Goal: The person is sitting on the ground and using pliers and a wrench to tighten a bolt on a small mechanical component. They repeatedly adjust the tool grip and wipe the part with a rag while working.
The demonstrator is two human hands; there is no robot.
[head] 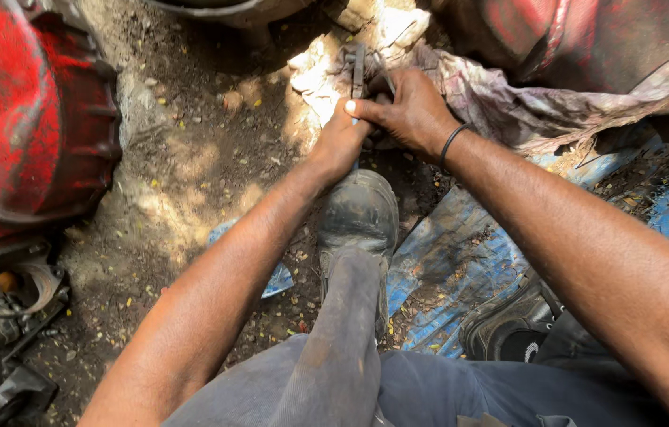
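Observation:
Both my hands meet at the top middle, above my outstretched left boot [359, 213]. My left hand [339, 142] is clenched around the lower end of a dark metal tool [359, 67]. My right hand [409, 111], with a black band at the wrist, grips the same tool from the right, thumb laid across it. The tool's upper end sticks up over a dirty crumpled rag [500, 99]. What the tool bears on is hidden by my fingers.
A large red machine housing [30, 111] fills the left side, with dark greasy parts [2, 300] below it. A blue tarp [461, 261] lies on the dirt at right, under my other shoe [508, 324]. Another red body [587, 39] sits at top right.

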